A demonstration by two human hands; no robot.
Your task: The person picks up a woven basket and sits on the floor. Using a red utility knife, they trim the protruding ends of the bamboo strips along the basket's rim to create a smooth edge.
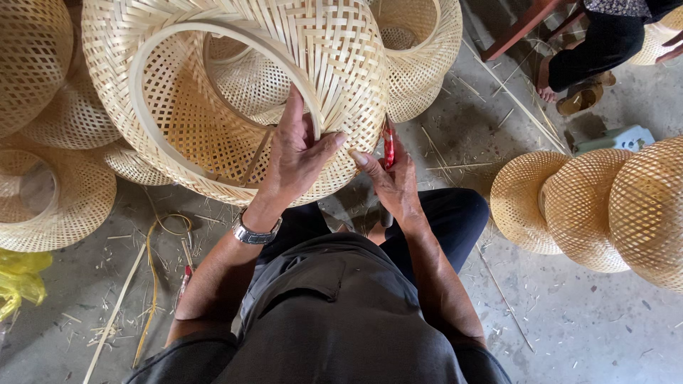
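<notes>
The left hand point(295, 153) grips the woven bamboo lampshade point(235, 92) at its near edge: the fingers point(293, 107) reach over the pale hoop rim point(213, 35) into the opening, the thumb presses the weave outside. Just beside that thumb, the right hand point(391, 181) is clenched around a red-handled tool point(388, 146) whose tip meets the shade's lower edge. More woven shades point(590, 206) lie well apart from the fingers, on the concrete floor point(590, 327)

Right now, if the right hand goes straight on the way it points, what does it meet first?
Probably the woven bamboo basket: the right hand points up at its lower wall, almost touching already. Depth is hard to judge.
</notes>
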